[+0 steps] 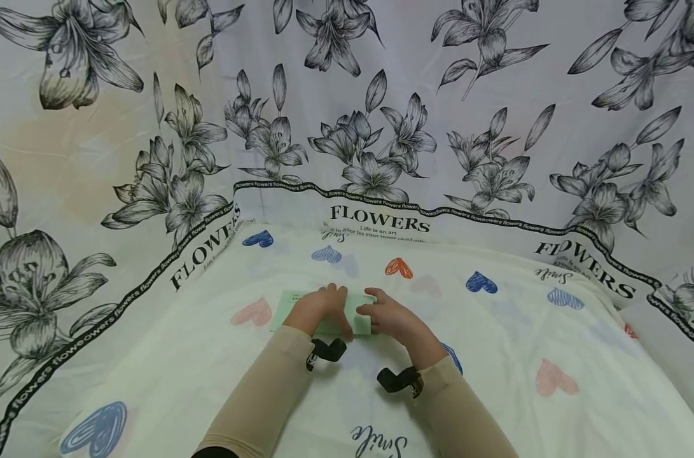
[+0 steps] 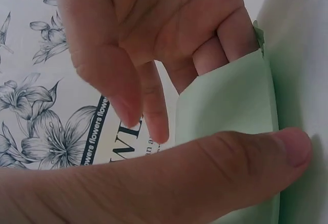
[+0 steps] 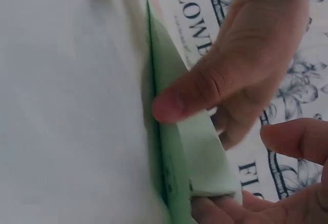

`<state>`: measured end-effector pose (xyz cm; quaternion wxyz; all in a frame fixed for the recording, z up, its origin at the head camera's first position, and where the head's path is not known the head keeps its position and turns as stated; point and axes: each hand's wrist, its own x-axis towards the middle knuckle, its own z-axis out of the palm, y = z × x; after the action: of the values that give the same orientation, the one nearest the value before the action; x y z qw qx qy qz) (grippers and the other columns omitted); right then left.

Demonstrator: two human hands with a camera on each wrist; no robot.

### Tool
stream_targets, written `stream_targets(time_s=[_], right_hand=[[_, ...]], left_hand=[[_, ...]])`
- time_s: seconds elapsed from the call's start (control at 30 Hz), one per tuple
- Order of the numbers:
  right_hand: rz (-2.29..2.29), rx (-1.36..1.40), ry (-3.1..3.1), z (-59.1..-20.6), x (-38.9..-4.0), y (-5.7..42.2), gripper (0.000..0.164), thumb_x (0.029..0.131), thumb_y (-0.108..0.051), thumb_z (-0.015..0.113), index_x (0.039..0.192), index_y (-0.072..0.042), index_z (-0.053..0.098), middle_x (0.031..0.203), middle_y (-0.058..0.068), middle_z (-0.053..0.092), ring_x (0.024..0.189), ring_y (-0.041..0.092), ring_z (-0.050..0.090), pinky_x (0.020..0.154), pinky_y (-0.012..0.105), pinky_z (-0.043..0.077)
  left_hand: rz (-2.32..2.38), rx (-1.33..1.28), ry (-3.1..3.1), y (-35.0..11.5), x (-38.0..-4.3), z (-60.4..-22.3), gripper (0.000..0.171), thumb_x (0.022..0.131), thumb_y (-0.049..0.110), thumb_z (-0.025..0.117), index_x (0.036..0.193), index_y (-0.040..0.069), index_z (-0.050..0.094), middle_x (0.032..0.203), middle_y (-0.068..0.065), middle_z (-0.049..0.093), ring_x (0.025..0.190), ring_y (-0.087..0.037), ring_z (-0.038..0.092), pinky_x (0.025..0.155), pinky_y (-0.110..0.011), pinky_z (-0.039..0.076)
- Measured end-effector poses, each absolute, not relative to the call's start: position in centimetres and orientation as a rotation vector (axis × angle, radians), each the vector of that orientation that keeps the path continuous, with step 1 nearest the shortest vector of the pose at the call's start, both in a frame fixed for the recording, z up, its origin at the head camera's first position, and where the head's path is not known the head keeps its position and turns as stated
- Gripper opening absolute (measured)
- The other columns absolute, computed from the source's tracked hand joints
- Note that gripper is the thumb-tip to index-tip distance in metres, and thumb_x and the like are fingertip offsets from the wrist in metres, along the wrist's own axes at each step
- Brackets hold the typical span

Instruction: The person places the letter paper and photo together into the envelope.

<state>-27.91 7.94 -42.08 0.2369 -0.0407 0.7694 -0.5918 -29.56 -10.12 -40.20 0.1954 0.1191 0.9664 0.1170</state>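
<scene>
A flat, light green paper packet (image 1: 360, 323) lies on the bed-like white cloth, with small print near its far left corner. My left hand (image 1: 322, 306) reaches across it and grips it, thumb along the near edge and fingers toward the far edge. At the packet's right end is my right hand (image 1: 394, 318). In the right wrist view, some right fingertips (image 3: 210, 208) go in at the end of the packet (image 3: 205, 157), while the thumb stays apart from it. How deep those fingers reach is hidden.
The white cloth (image 1: 169, 375) carries printed hearts and lettering. Behind and to the sides hangs a white curtain (image 1: 392, 38) with black lily drawings and a dark lettered band. Black straps (image 1: 401, 380) sit on both wrists.
</scene>
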Motion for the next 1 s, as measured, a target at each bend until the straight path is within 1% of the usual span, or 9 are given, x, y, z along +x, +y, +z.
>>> stream_targets(time_s=[0.17,0.23,0.3,0.37,0.47,0.53,0.63,0.87,1.0], right_hand=[[-1.415,-0.149,2.451,-41.1,-27.9,9.5,0.066,0.102,-0.019,0.06,0.158,-0.004,0.029,0.14,0.026,0.052,0.106,0.031,0.062,0.087,0.045,0.052],[-1.253,-0.158,2.654,-40.4,-27.7,10.6,0.062,0.102,-0.02,0.058,0.156,-0.001,0.032,0.134,0.027,0.057,0.11,0.037,0.063,0.089,0.05,0.051],[-1.105,-0.142,2.794,-39.9,-27.5,11.7,0.062,0.103,-0.021,0.057,0.155,0.001,0.034,0.135,0.029,0.056,0.118,0.042,0.059,0.092,0.054,0.05],[-0.998,-0.135,2.867,-39.5,-27.4,12.5,0.06,0.103,-0.024,0.058,0.153,0.001,0.038,0.137,0.031,0.054,0.123,0.045,0.055,0.093,0.057,0.049],[-0.938,-0.161,2.884,-38.9,-27.5,13.1,0.057,0.104,-0.027,0.059,0.151,0.0,0.043,0.14,0.03,0.051,0.127,0.046,0.052,0.096,0.058,0.048],[-0.916,-0.194,2.886,-38.5,-27.6,13.2,0.055,0.104,-0.027,0.059,0.15,0.0,0.045,0.141,0.03,0.051,0.128,0.046,0.051,0.098,0.059,0.046],[-0.873,-0.257,2.877,-38.2,-27.8,12.5,0.054,0.104,-0.027,0.059,0.149,-0.001,0.047,0.142,0.029,0.052,0.129,0.045,0.051,0.1,0.058,0.045],[-0.813,-0.376,2.796,-38.1,-27.1,11.4,0.057,0.105,-0.032,0.057,0.15,0.0,0.046,0.143,0.03,0.051,0.13,0.047,0.05,0.099,0.059,0.046],[-0.783,-0.341,2.802,-37.4,-26.2,13.6,0.06,0.106,-0.032,0.053,0.152,0.004,0.04,0.145,0.033,0.047,0.131,0.051,0.047,0.097,0.061,0.045]], left_hand=[[0.338,0.416,2.707,-10.0,-29.6,-40.4,0.103,0.069,0.049,0.092,0.151,0.01,0.044,0.144,-0.016,0.046,0.126,-0.032,0.047,0.1,-0.05,0.045],[0.365,0.435,2.681,-9.6,-29.4,-40.5,0.105,0.07,0.054,0.091,0.155,0.016,0.043,0.153,-0.017,0.039,0.137,-0.034,0.042,0.105,-0.052,0.041],[0.358,0.438,2.65,-9.0,-29.2,-40.7,0.105,0.073,0.063,0.085,0.16,0.025,0.038,0.162,-0.018,0.028,0.147,-0.036,0.031,0.11,-0.056,0.036],[0.345,0.421,2.638,-8.7,-29.0,-41.0,0.099,0.077,0.071,0.077,0.16,0.034,0.038,0.167,-0.018,0.019,0.152,-0.038,0.021,0.111,-0.061,0.033],[0.28,0.411,2.656,-8.5,-28.9,-41.1,0.085,0.086,0.071,0.067,0.159,0.039,0.037,0.167,-0.019,0.016,0.152,-0.039,0.019,0.11,-0.061,0.034],[0.283,0.382,2.676,-8.6,-28.8,-41.1,0.079,0.089,0.064,0.069,0.158,0.039,0.039,0.165,-0.019,0.017,0.151,-0.039,0.021,0.108,-0.06,0.037],[0.295,0.347,2.684,-9.4,-28.6,-41.1,0.08,0.089,0.056,0.075,0.158,0.038,0.04,0.163,-0.019,0.018,0.149,-0.038,0.022,0.103,-0.06,0.041],[0.261,0.291,2.679,-11.6,-27.5,-41.8,0.103,0.075,0.048,0.089,0.161,0.04,0.033,0.168,-0.014,0.015,0.153,-0.036,0.017,0.105,-0.059,0.04],[0.281,0.363,2.705,-10.4,-27.9,-42.0,0.1,0.073,0.047,0.09,0.159,0.039,0.038,0.165,-0.012,0.023,0.147,-0.032,0.029,0.103,-0.056,0.043]])
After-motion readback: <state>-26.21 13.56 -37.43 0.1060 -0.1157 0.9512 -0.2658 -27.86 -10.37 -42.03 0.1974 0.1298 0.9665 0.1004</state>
